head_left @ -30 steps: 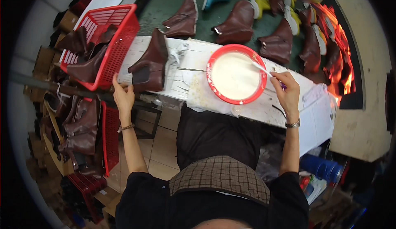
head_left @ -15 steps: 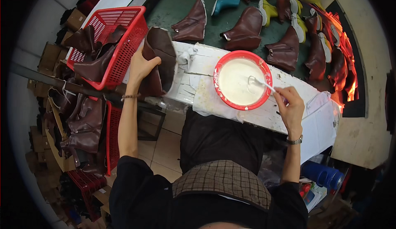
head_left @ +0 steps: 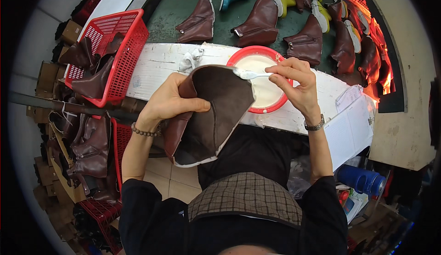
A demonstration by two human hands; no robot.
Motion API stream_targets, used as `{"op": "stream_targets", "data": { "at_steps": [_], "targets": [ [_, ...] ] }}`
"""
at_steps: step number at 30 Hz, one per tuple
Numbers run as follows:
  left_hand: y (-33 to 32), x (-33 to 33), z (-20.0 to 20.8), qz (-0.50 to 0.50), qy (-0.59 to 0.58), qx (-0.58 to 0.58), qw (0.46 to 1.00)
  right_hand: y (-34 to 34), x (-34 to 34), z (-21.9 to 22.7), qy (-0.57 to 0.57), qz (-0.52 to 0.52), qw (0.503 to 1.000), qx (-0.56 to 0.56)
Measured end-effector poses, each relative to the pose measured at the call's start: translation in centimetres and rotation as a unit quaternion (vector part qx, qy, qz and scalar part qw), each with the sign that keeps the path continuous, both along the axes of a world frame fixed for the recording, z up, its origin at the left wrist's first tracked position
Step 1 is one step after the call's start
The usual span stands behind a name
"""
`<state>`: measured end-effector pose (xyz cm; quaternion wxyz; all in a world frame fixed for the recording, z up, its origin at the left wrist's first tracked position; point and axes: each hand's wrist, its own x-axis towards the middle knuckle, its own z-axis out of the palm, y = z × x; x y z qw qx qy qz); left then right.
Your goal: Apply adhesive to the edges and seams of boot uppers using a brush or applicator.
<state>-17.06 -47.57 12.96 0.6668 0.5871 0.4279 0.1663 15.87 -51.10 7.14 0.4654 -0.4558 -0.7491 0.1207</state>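
My left hand [head_left: 171, 100] grips a brown leather boot upper [head_left: 220, 117] by its side, thumb pressed on the dark lining. The upper is tilted so its open, pale-edged bottom faces up in front of me. Pinched in my right hand [head_left: 297, 81] is a small white-handled brush [head_left: 252, 74]. Its white-coated tip touches the upper's far edge, near the top corner. Just behind stands a red bowl [head_left: 258, 50] of creamy white liquid [head_left: 265, 91], partly covered by the upper and my right hand.
Several brown boot uppers [head_left: 258, 20] lie on the green surface [head_left: 161, 22] beyond the white board [head_left: 154, 66], some with yellow-green lasts. A red basket [head_left: 128, 55] of uppers stands at left. An orange-glowing heater [head_left: 386, 71] is at far right, a blue bottle [head_left: 360, 180] lower right.
The boot upper has come from beside the basket to the middle, nearer me. My right hand has lifted the brush out of the bowl and brought its tip to the upper's edge.
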Motion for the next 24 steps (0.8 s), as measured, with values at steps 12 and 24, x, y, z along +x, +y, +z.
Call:
{"op": "stream_targets", "data": {
  "at_steps": [12, 24],
  "targets": [
    [-1.6, 1.5, -0.1, 0.227, -0.051, 0.225, 0.946, -2.3, -2.1, -1.7, 0.017, -0.059, 0.998, 0.011],
    [4.5, -3.7, -3.8, 0.266, 0.177, 0.384, 0.866, -4.6, 2.0, -1.6, -0.014, -0.214, 0.959, -0.187]
  ]
}}
